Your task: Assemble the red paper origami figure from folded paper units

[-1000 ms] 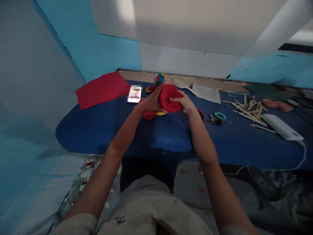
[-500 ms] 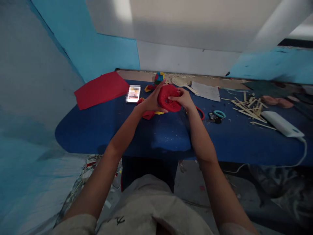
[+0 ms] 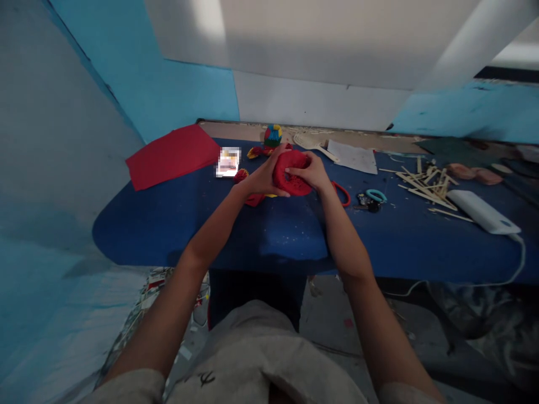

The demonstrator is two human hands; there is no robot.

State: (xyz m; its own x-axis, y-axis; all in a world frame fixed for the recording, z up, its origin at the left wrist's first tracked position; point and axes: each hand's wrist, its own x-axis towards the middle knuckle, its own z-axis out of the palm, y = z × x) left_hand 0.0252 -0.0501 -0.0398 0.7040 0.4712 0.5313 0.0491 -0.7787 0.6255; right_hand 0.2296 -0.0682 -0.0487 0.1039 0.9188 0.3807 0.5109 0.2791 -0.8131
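A round red piece, knitted or crocheted by its look, with a small dark hole near its middle, is held up over the blue table. My left hand grips its left edge. On the other side my right hand holds it, a finger or thumb lying across the front by the hole. Red and yellow material lies beneath my left hand, partly hidden. Behind the hands sits a small multicoloured ball-like piece, and a red-handled tool, partly hidden, is beside my right wrist.
A red sheet and a lit phone lie to the left. Rightward are a pale slotted spatula, white paper, keys with a teal ring, several wooden sticks and a white corded device.
The red piece has turned slightly in my hands, and the finger or thumb on its front has shifted a little. The view has moved slightly. Both hands keep their hold.
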